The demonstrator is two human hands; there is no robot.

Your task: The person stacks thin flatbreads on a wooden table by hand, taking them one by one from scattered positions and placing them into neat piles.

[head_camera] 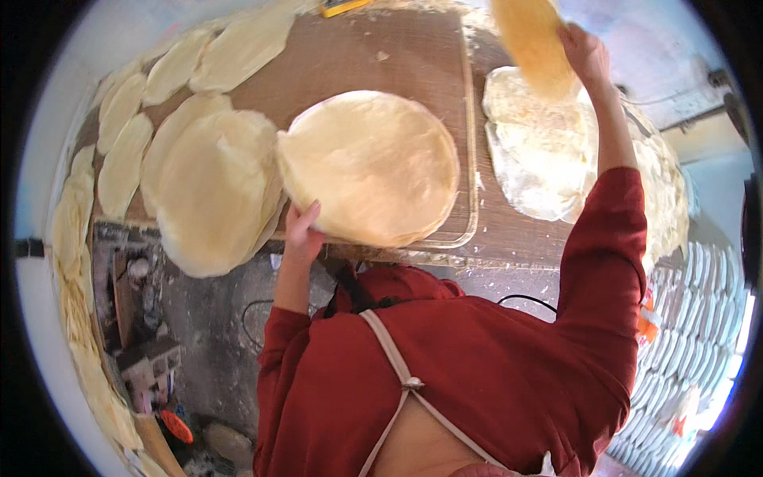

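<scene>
A large round stack of thin flatbreads [372, 164] lies on the brown wooden board [411, 36] in front of me. My left hand [305, 229] grips its lower left rim, thumb on top and fingers beneath. Up at the right, my right hand [587, 53] holds a thin flatbread sheet [533, 45] by its right edge. That sheet is raised above a pile of pale, floury flatbreads [539, 155] lying right of the board. To the left of the round stack, more large round sheets [214, 185] overlap and hang over the table's front edge.
Oval sheets [244, 50] lie along the back left, and further sheets [77, 238] line the far left ledge. More flatbreads [661, 191] are heaped at the far right. A yellow-handled object [344, 7] is at the back edge. A black cable [527, 298] shows below the table.
</scene>
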